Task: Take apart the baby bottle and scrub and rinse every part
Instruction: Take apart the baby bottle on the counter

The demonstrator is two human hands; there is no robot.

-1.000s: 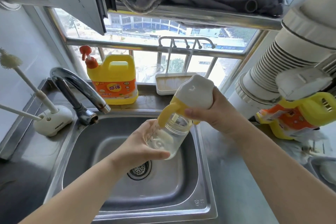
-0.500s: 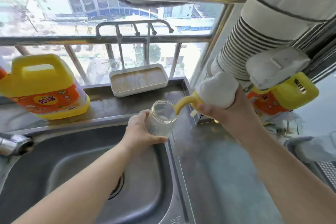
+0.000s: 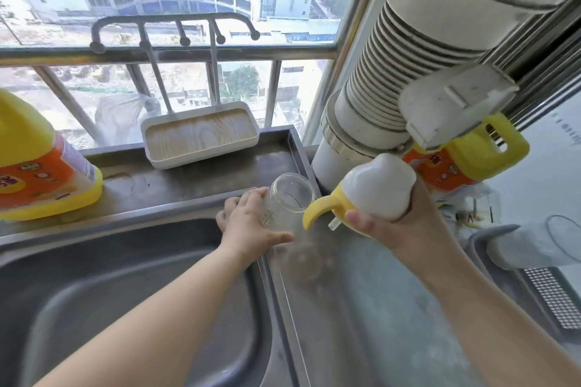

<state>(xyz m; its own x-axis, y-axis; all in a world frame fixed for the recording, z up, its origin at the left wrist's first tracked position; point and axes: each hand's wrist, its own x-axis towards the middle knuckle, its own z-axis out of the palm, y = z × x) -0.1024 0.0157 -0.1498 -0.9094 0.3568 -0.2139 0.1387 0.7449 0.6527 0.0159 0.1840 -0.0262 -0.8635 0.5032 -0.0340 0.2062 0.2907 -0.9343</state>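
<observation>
The glass bottle body (image 3: 287, 203), its top already off and a little milky liquid in its base, sits in the grip of the left hand (image 3: 251, 223), fingers curled round its side, mouth tilted up and toward the window. It hangs over the steel surface (image 3: 361, 308) just right of the sink (image 3: 132, 298) rim. Just beside it, not touching, is the white cap with yellow handled collar (image 3: 374, 195), which the right hand (image 3: 399, 229) holds with fingers wrapped round the white dome; one yellow handle curves toward the bottle mouth, and a pale straw stub pokes out below the collar.

Behind them on the ledge stands a white tray with a wood-grain floor (image 3: 198, 135). A yellow detergent jug (image 3: 34, 166) stands far left (its label partly cut off). A ribbed white duct (image 3: 399, 72) crowds in close behind the cap, with a second yellow jug (image 3: 471, 157) behind it.

Since half a second ago both pieces have shifted rightward off the sink and over the surface, and the tap has left the view.
</observation>
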